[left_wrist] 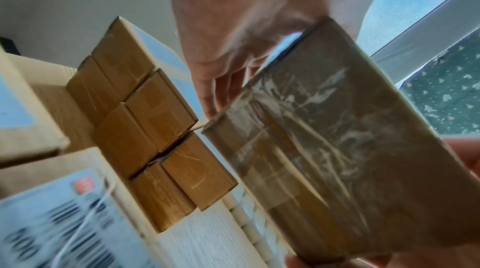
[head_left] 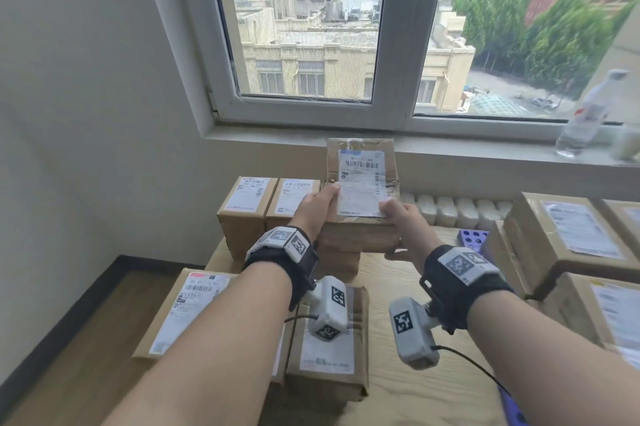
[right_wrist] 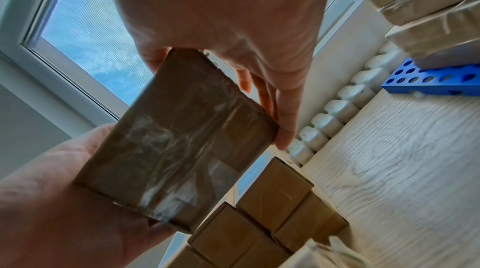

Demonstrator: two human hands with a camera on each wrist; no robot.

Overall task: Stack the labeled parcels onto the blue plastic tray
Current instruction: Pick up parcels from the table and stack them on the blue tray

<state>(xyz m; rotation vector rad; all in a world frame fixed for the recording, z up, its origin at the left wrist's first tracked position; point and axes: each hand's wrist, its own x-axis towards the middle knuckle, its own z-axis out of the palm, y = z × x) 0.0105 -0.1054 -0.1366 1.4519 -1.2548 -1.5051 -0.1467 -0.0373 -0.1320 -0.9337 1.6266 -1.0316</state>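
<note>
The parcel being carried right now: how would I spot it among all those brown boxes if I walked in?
Look below the big window, above the pale wooden table. There the left hand and right hand grip a brown cardboard parcel with a white shipping label on top. Unlike the two smaller labelled cardboard boxes to its left, it is off the table, held by its near corners, and wrapped in clear tape.

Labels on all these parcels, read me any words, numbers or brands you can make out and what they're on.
None can be read.
Held parcel label: barcode and print, blurred.
Small boxes labels: too small.
Near-left parcel label: red logo, illegible.
Right stack labels: blurred.
Wrist markers: patterns, no text.
</note>
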